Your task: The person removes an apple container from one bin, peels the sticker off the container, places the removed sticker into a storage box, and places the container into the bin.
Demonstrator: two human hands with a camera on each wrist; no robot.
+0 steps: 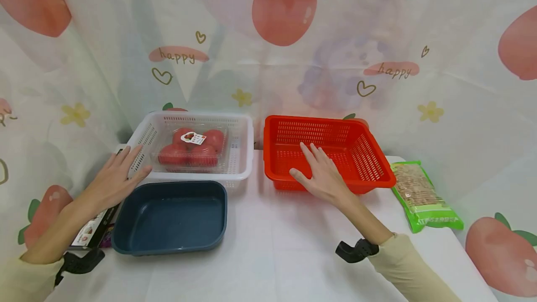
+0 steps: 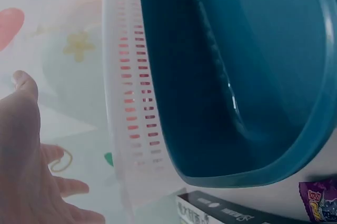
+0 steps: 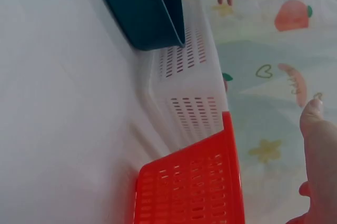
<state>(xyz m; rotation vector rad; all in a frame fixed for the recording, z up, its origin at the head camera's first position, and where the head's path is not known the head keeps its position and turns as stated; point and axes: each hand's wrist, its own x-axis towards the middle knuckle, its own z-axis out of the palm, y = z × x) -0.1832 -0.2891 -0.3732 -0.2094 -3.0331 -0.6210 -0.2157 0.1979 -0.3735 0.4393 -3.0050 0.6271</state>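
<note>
Two flat, unclenched grips from the head view: left hand (image 1: 113, 178) against white basket (image 1: 241, 153) side, right hand (image 1: 320, 174) over red basket (image 1: 377, 171) front rim. Left wrist: fingers (image 2: 23, 84) straight, white wall alongside. Right wrist: red basket directly below, long axis across table (image 1: 272, 246).

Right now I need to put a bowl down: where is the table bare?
Bare cloth lies in front of the red basket and beside the blue tub. The left edge is crowded: white basket, tub, a box.
</note>
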